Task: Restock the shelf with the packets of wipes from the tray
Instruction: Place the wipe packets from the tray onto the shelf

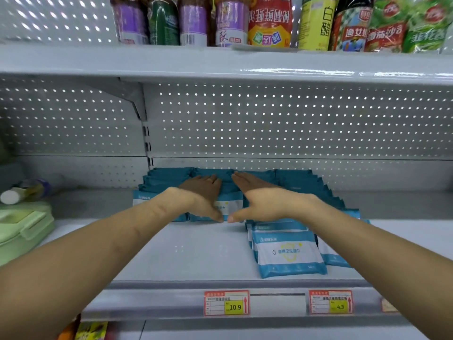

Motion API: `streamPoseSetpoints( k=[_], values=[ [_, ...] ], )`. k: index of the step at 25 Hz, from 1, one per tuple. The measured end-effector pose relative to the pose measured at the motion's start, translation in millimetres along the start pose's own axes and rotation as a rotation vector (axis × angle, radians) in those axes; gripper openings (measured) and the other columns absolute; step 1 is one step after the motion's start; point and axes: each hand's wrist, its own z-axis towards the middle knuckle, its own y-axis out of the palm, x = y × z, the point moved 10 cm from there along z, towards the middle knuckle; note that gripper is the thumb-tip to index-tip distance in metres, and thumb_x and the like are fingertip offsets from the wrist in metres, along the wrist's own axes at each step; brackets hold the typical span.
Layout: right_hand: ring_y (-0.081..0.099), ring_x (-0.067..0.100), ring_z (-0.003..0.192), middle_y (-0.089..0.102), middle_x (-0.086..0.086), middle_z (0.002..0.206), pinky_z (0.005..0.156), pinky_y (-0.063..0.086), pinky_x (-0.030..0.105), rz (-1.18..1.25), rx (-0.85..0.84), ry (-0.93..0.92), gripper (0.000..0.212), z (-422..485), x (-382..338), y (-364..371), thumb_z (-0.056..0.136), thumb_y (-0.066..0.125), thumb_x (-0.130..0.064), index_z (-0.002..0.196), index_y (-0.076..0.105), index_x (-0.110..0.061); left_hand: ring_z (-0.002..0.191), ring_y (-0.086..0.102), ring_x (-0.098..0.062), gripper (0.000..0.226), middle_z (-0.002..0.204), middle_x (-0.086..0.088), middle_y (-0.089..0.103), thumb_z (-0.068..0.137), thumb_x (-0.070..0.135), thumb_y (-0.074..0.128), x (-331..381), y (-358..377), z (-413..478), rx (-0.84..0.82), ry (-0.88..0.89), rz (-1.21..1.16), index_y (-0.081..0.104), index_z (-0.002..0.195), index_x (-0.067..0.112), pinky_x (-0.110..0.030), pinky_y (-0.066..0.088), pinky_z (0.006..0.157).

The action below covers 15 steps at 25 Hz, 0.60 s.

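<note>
Several blue-and-white packets of wipes (pixel 169 180) stand in rows at the back of the grey shelf (pixel 196 253). My left hand (pixel 201 195) and my right hand (pixel 257 197) both rest flat on the middle row of packets (pixel 229 206), fingers straight and pointing to the back, thumbs nearly touching at the front of the row. A further stack of packets (pixel 286 253) leans at the front right of the shelf. The tray is not in view.
A green lidded box (pixel 22 229) and a lying bottle (pixel 24 191) are at the left end of the shelf. Bottles and sauce pouches (pixel 269 20) fill the shelf above. Price tags (pixel 226 303) sit on the front rail.
</note>
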Motion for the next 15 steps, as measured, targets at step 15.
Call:
streamPoseSetpoints(
  k=[15],
  values=[
    [0.012, 0.018, 0.157, 0.003, -0.002, 0.172, 0.126, 0.015, 0.034, -0.014, -0.065, 0.023, 0.106, 25.5, 11.4, -3.8, 0.09, 0.063, -0.065, 0.163, 0.0, -0.021, 0.146, 0.038, -0.027, 0.109, 0.167, -0.005, 0.023, 0.083, 0.061, 0.07, -6.2, -21.5, -11.5, 0.037, 0.049, -0.029, 0.009, 0.161, 0.016, -0.043, 0.047, 0.11]
  ],
)
